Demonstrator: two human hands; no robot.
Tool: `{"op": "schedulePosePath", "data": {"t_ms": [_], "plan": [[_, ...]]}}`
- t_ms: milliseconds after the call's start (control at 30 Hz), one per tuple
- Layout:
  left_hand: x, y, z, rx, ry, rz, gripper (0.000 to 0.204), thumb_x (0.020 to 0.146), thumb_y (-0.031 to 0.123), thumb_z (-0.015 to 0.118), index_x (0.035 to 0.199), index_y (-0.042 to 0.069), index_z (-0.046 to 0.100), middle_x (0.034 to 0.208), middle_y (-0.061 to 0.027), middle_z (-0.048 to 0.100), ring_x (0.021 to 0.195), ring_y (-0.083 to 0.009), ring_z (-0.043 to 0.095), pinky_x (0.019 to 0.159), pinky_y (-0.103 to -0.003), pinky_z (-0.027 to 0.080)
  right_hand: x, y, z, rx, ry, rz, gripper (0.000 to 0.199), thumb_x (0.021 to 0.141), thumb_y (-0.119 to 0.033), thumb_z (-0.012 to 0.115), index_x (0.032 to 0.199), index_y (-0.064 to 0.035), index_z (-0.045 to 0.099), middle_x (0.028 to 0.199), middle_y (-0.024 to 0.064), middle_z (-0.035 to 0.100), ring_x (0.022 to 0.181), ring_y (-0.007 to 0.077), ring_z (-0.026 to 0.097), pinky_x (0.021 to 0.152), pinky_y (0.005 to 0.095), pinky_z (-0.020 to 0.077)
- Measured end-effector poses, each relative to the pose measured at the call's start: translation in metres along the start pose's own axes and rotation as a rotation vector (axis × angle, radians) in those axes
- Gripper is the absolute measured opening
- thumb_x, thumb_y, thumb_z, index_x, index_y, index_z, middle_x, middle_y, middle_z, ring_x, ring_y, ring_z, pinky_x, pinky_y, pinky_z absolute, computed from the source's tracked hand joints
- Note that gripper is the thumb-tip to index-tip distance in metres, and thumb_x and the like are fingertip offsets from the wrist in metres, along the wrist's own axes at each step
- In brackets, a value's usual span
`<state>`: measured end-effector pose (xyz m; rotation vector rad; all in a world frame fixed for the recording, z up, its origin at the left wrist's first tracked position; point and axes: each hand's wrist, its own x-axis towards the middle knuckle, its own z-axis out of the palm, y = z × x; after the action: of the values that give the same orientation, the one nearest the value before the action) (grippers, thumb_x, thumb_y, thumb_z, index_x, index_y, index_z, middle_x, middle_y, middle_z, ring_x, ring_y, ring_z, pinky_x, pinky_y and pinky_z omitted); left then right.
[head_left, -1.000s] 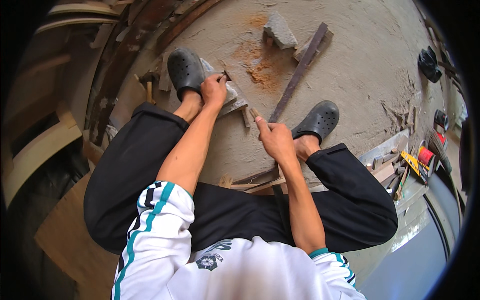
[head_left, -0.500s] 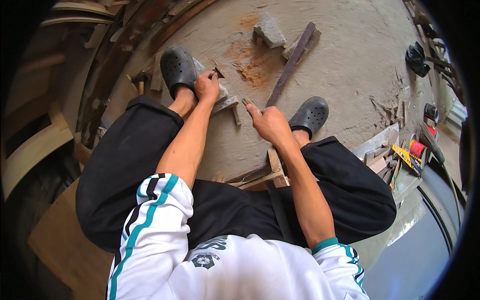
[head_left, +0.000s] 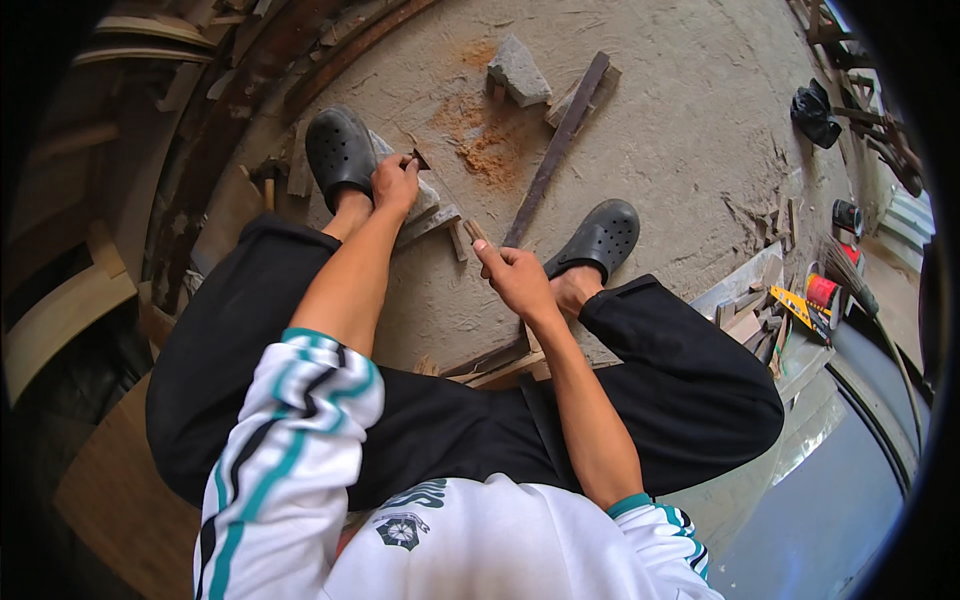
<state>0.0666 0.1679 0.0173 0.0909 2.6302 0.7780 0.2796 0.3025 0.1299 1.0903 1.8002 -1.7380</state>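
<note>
Here, in the head view, a small wood piece (head_left: 417, 160) is pinched by the left hand (head_left: 396, 184) at upper centre-left, beside the grey stone slab (head_left: 432, 205). A short wooden stick (head_left: 476, 233) is clasped in the right hand (head_left: 520, 280), mid-frame. Both pieces are judged light, stiff and best held mid-length.

A stone block (head_left: 518, 70) is set on the floor (head_left: 670, 130) ahead of both shoes, with a long bar (head_left: 556, 150) laid just right of it.

Rough concrete floor (head_left: 660, 190), matt rubber clogs (head_left: 340, 150)
</note>
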Motion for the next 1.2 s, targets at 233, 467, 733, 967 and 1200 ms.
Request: {"op": "schedulePosePath", "data": {"t_ms": [233,467,733,967,1200], "plan": [[0.001,-0.008,0.003,-0.048,0.017,0.034,0.025,0.086,0.025,0.068,0.1,0.005,0.072,0.096,-0.0197,0.071,0.095,-0.0378,0.068,0.083,-0.043,0.051,-0.002,-0.005,-0.013,-0.09,-0.022,-0.117,0.067,0.089,-0.059,0.058,0.08,0.0058,0.068,0.062,0.0183,0.061,0.063,0.0313,0.063,0.066,0.0417,0.0484],[0.0,-0.003,0.002,0.0,0.025,0.061,0.028,0.086,0.027,0.069,0.102,0.004,0.073,0.095,-0.017,0.073,0.093,-0.0314,0.07,0.083,-0.038,0.052,-0.01,-0.017,0.0,-0.083,0.097,-0.138,0.059,0.094,-0.049,0.055,0.076,0.0064,0.062,0.061,0.0186,0.057,0.059,0.0287,0.057,0.063,0.042,0.0459],[-0.001,-0.006,0.003,-0.021,0.024,0.069,0.026,0.086,0.027,0.068,0.098,0.005,0.073,0.093,-0.018,0.072,0.091,-0.0346,0.07,0.082,-0.04,0.052,-0.054,-0.056,-0.017,-0.131,0.094,0.025,0.054,0.092,-0.041,0.056,0.08,0.0103,0.067,0.076,0.0352,0.062,0.079,0.0516,0.063,0.077,0.0524,0.05],[0.003,-0.007,0.003,0.058,0.014,0.041,0.027,0.086,0.029,0.068,0.098,0.006,0.074,0.094,-0.0171,0.073,0.093,-0.0338,0.07,0.084,-0.04,0.052,-0.019,-0.042,-0.029,-0.066,0.068,-0.024,0.057,0.093,-0.043,0.056,0.078,0.0105,0.068,0.076,0.035,0.062,0.079,0.0511,0.064,0.076,0.0529,0.0501],[-0.002,-0.006,-0.001,0.021,-0.01,0.06,0.026,0.087,0.028,0.068,0.098,0.006,0.074,0.094,-0.0159,0.073,0.092,-0.0314,0.07,0.083,-0.039,0.052,-0.076,-0.051,-0.017,-0.173,0.144,-0.005,0.056,0.093,-0.047,0.057,0.077,0.0064,0.068,0.068,0.0334,0.059,0.07,0.049,0.062,0.07,0.0508,0.0484]]}}
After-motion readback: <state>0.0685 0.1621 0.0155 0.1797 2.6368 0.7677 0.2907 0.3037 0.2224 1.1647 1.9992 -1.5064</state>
